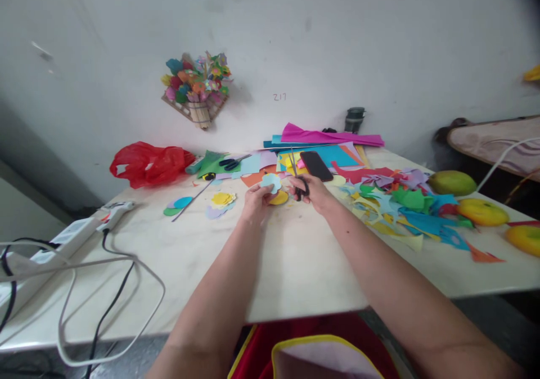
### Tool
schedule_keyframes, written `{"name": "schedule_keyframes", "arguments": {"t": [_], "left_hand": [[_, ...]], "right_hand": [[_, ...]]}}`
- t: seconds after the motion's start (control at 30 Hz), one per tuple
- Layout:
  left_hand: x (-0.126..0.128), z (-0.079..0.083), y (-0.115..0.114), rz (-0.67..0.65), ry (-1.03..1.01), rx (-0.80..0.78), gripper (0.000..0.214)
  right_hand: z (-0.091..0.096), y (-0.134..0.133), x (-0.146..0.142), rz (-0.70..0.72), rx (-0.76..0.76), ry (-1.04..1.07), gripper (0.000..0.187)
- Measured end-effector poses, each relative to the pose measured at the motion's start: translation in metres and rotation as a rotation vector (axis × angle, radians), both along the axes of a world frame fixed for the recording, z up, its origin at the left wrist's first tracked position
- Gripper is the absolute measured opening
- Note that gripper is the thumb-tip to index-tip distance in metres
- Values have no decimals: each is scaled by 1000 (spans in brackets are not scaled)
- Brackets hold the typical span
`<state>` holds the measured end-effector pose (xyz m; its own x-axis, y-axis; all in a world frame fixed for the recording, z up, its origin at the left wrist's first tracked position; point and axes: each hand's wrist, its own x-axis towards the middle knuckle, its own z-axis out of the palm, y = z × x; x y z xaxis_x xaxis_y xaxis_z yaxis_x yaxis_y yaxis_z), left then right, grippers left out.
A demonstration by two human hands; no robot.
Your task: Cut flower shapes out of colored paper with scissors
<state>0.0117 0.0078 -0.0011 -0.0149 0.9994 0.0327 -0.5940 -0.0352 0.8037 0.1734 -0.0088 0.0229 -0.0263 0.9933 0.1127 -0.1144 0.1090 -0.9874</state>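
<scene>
My left hand (255, 200) pinches a light blue paper flower (272, 183) with a scalloped edge, held just above the table. In my right hand (311, 192) is a pair of scissors (300, 188) with dark handles, its blades pointing up and away from me. Under the held paper lies a yellow-orange paper disc (279, 198). Left of my left hand rests a small pile of yellow paper flowers (223, 199), with lilac paper flowers (216, 211) beneath it. Farther left, blue and green paper circles (183, 202) overlap.
Paper scraps (392, 204) spread at the right beside several mangoes (483, 212). A phone (316, 166) lies on coloured sheets behind my hands. Second scissors (233, 162) and a red plastic bag (149, 163) are at the back left. A power strip (71, 237) with loose cables occupies the left edge.
</scene>
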Motion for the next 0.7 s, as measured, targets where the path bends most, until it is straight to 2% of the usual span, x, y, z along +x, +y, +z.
{"name": "schedule_keyframes", "arguments": {"t": [0.23,0.47,0.7], "left_hand": [[-4,1,1,5,-7,-30,12],[-7,0,3,-2,4,-75,13],[-6,0,2,5,8,-104,11]], "right_hand": [[1,-1,16,314,30,-272,39],[0,-1,17,429,-17,-398,33],[-1,0,17,452,-27,-419,31]]}}
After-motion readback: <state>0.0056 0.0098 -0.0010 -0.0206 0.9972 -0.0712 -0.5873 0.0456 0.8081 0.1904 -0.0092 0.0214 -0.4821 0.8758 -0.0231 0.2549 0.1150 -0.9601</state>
